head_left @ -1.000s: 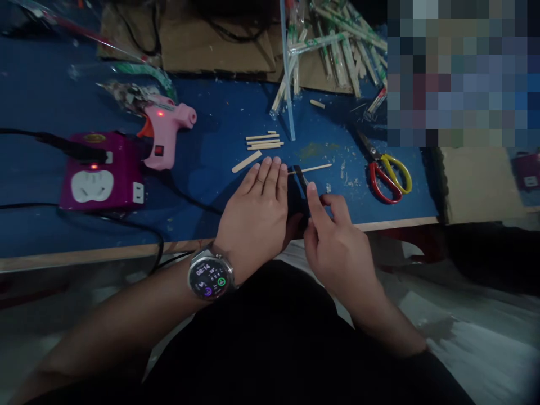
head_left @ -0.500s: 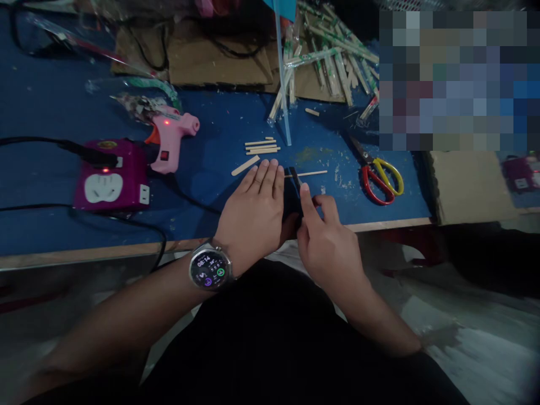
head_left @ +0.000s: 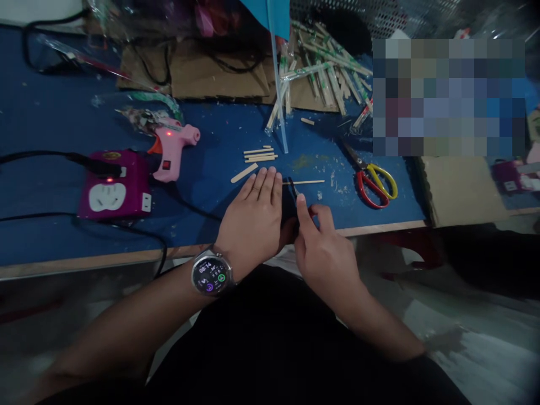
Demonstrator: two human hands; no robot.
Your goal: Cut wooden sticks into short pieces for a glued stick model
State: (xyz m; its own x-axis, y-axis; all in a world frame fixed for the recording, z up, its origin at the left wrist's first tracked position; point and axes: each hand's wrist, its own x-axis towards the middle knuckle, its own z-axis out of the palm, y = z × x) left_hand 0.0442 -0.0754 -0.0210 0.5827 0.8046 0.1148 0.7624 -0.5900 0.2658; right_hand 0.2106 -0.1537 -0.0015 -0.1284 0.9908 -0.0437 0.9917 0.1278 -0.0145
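Note:
My left hand [head_left: 257,216] lies flat on the blue table [head_left: 211,174], fingers stretched out and together, covering the left end of a thin wooden stick [head_left: 310,181]. A watch sits on that wrist. My right hand [head_left: 324,247] is closed on a dark knife [head_left: 292,188], index finger laid along its back. The blade crosses the stick just right of my left little finger. The knife's handle is hidden between my two hands.
Several short cut sticks [head_left: 259,154] lie beyond my left fingers. A pink glue gun [head_left: 175,146] and a purple power strip [head_left: 112,191] with cables sit at left. Red-and-yellow scissors [head_left: 375,180] lie at right. Wrapped chopsticks [head_left: 324,67] and cardboard [head_left: 211,67] fill the back.
My right hand and the knife have edged left, closer to my left hand. The view has tilted up a little; my left hand stays flat on the stick.

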